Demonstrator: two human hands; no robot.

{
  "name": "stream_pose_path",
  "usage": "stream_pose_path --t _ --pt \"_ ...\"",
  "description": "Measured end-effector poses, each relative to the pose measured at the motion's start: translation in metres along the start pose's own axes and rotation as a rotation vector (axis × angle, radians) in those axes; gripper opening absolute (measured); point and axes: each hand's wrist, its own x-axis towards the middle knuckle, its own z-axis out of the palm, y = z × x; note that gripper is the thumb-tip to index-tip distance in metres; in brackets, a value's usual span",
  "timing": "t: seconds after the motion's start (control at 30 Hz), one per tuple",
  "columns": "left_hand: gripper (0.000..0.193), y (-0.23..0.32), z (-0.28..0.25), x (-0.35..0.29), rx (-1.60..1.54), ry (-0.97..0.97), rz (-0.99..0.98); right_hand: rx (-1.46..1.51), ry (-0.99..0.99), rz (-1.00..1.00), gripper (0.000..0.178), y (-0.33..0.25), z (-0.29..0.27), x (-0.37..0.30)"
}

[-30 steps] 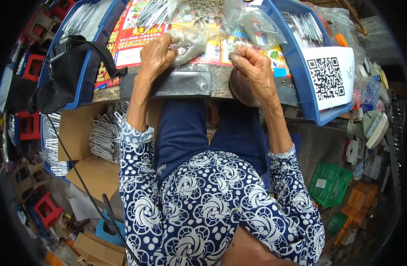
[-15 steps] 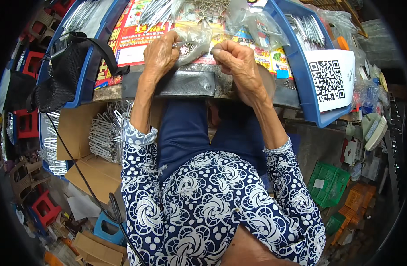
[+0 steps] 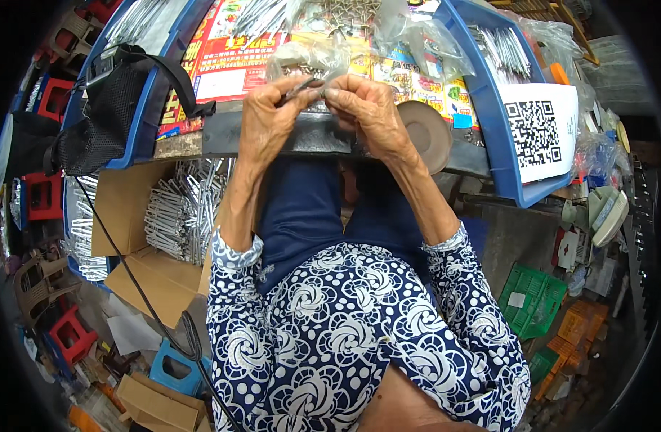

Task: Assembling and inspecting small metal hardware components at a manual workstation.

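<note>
Both hands have drawn together since a second ago, when they worked apart at the near edge of the bench; now their fingertips meet over the dark metal ledge (image 3: 323,137) at the bench front. Pinched in the left hand (image 3: 269,122) is a thin grey metal pin (image 3: 301,89), gripped narrowly between thumb and forefinger. Its long axis runs roughly left to right, rising a little toward the right, so its free end points straight at the right hand (image 3: 366,108). That hand's thumb and forefinger are closed tight at the pin's tip; they seem to hold a small part there, though it is too small and blurred to tell what it is.

So the pin lies between the two grips, the left hand holding its shank and the right meeting its end, the two hands about equally near. Both wrists are bent back, forearms rising from the blue-and-white flowered sleeves (image 3: 453,302), knuckles turned toward the camera.

Just beyond the fingers lies a crumpled clear plastic bag of small metal parts (image 3: 309,54) on a bright printed sheet (image 3: 226,61). A round brown disc (image 3: 427,133) sits just right of the right wrist. Below left, an open cardboard box (image 3: 121,209) holds bundles of silvery metal rods (image 3: 182,212).
</note>
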Motion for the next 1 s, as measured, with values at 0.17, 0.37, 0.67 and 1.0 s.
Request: stream_pose_path --t 0.17,0.37,0.67,1.0 --pt "0.017 0.002 0.000 -0.016 0.006 0.041 0.014 0.015 -0.050 0.043 0.018 -0.001 0.006 -0.005" --pt "0.018 -0.002 0.002 -0.024 -0.013 0.130 0.178 -0.026 -0.076 0.066 0.017 -0.005 0.009 -0.004" --pt "0.017 0.005 -0.006 -0.028 0.072 0.167 0.248 -0.005 -0.168 0.185 0.016 -0.017 0.013 0.002" --pt "0.016 0.015 -0.015 -0.040 0.046 0.316 0.122 -0.517 -0.088 -0.071 0.015 -0.031 0.010 0.022"
